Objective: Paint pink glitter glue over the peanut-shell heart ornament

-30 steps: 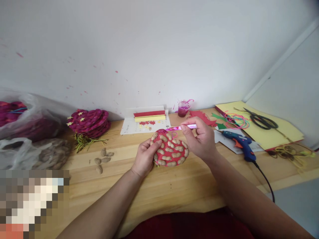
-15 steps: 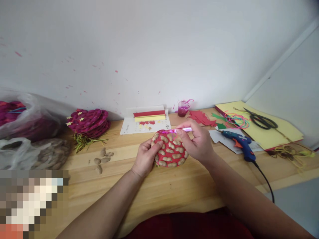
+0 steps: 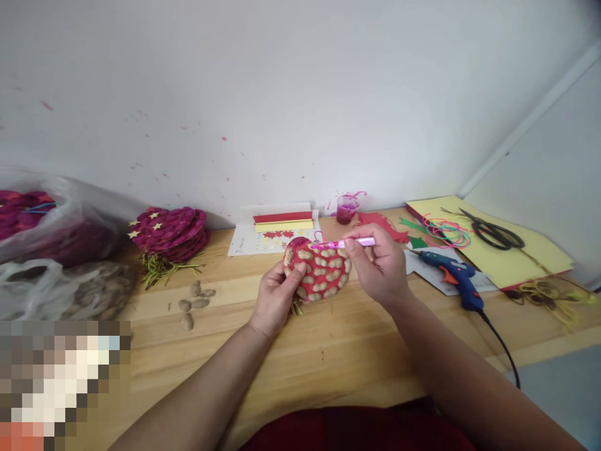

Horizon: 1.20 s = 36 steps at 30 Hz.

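My left hand (image 3: 278,294) grips the left edge of a round red disc (image 3: 321,265) covered with rows of peanuts, thumb on its front. A magenta patch shows at the disc's upper left; most of the peanuts are bare tan. Green strands (image 3: 297,307) hang below it near my fingers. My right hand (image 3: 381,263) is closed around a slim paintbrush (image 3: 345,244) stained pink, its tip pointing left over the disc's upper part. Whether the tip touches a peanut I cannot tell. Behind the disc stands a clear cup of magenta paint (image 3: 346,212).
At left are a stack of magenta peanut discs (image 3: 173,235), plastic bags (image 3: 56,275) and several loose peanuts (image 3: 201,303). Paper strips (image 3: 284,219) lie at the back. On the right are a blue glue gun (image 3: 462,282) with its cord, black scissors (image 3: 498,232) and yellow paper (image 3: 530,250).
The brush has moved away from the disc's upper edge, with my right hand shifting slightly right. The disc has tilted and risen a little in my left hand.
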### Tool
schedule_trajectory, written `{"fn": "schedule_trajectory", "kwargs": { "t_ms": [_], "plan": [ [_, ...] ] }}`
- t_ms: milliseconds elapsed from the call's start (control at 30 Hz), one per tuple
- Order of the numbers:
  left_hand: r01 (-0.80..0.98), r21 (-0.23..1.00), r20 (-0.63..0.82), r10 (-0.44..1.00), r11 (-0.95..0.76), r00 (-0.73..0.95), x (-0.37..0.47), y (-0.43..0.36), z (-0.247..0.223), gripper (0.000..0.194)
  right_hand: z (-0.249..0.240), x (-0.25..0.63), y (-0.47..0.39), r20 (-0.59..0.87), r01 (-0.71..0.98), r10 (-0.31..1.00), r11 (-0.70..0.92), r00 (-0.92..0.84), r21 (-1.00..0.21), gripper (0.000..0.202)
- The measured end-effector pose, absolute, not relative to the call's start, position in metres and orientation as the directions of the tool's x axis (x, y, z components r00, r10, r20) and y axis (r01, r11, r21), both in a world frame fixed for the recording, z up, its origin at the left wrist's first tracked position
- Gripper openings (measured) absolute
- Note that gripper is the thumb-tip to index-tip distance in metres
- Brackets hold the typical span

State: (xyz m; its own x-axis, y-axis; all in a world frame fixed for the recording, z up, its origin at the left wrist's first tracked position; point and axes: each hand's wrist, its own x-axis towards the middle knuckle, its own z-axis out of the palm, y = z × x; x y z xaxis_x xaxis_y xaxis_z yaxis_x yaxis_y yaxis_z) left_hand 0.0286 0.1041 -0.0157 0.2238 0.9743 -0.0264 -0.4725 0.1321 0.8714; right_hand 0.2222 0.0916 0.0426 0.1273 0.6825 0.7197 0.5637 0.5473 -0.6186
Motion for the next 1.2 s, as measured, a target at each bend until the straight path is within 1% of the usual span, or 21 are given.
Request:
{"fn": "schedule_trajectory", "kwargs": {
  "t_ms": [100,200,467,667,800,967,1100,1200],
  "plan": [
    [-0.455,0.885,-0.013,0.981,0.101,0.192,0.0300,0.1036,-0.0119,0.039,0.0421,0.2211,0.0914,0.737,0.585,0.667,0.557,0.109,-0.590,0.006],
    [-0.443,0.893,-0.005,0.985,0.083,0.174,0.0307,0.1036,-0.0112,0.038,0.0427,0.2204,0.0911,0.746,0.584,0.656,0.562,0.117,-0.585,0.005],
    [-0.376,0.925,0.019,0.980,0.057,0.196,0.0299,0.1037,-0.0153,0.038,0.0428,0.2182,0.0906,0.743,0.565,0.666,0.587,0.070,-0.580,0.005],
    [-0.387,0.918,-0.021,0.988,0.080,0.154,0.0281,0.1048,-0.0132,0.039,0.0425,0.2221,0.0920,0.757,0.596,0.646,0.572,0.097,-0.564,0.003],
    [-0.391,0.916,-0.018,0.984,0.087,0.175,0.0276,0.1046,-0.0126,0.037,0.0429,0.2216,0.0921,0.745,0.563,0.662,0.585,0.083,-0.584,0.005],
    [-0.458,0.879,-0.038,0.978,0.129,0.203,0.0278,0.1038,-0.0122,0.041,0.0428,0.2209,0.0932,0.728,0.569,0.685,0.583,0.041,-0.580,0.006],
    [-0.506,0.851,-0.057,0.982,0.142,0.179,0.0271,0.1058,-0.0144,0.035,0.0433,0.2245,0.0933,0.733,0.582,0.676,0.568,0.074,-0.582,0.005],
    [-0.491,0.859,-0.053,0.980,0.143,0.193,0.0262,0.1063,-0.0168,0.032,0.0448,0.2252,0.0923,0.746,0.566,0.661,0.587,0.077,-0.579,0.004]
  ]
}}
